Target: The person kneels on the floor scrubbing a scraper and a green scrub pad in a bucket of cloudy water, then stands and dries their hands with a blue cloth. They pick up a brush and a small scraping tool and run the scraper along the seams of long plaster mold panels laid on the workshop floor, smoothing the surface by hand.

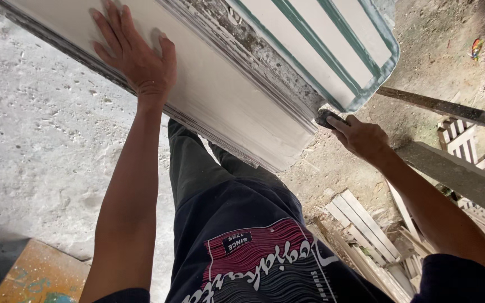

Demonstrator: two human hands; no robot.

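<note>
We see soft, even daylight | faint shadows on the floor point(40, 129) | sharp focus, wide-angle stretch at the edges

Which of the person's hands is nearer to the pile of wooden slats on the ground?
Right. The right hand grips a dark tool at the moulding's edge, just above the slats; the left hand lies flat on the white moulding, farther away.

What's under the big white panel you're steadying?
Under the white panel I see dusty concrete floor and dark trousers. The left hand lies flat on top; the right hand presses a dark block against its edge. Whatever supports the panel is covered.
</note>
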